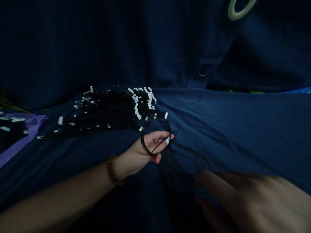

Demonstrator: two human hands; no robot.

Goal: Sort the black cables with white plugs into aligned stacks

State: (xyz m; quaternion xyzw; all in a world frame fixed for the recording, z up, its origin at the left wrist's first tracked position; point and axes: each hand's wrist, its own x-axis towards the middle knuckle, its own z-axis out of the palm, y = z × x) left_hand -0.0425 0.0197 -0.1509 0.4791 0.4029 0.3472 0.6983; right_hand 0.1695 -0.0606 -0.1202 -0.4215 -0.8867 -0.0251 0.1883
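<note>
My left hand (155,142) is closed in a pinch on a coil of thin black cable (143,144). The loop rings the fingers, and a white connector (167,141) shows at the fingertips. Loose black strands trail from the coil to the lower right. My right hand (243,197) is blurred by motion at the lower right, apart from the coil; whether its fingers hold a strand is too dark and smeared to see. Behind the left hand lies a pile of black cables (109,111) with white ends.
Dark blue cloth (218,123) covers the surface and hangs behind it. A purple bag (34,124) with more white-ended black pieces lies at the far left. A pale ring (233,14) hangs at the top right. Green sprigs (12,105) show at the left edge.
</note>
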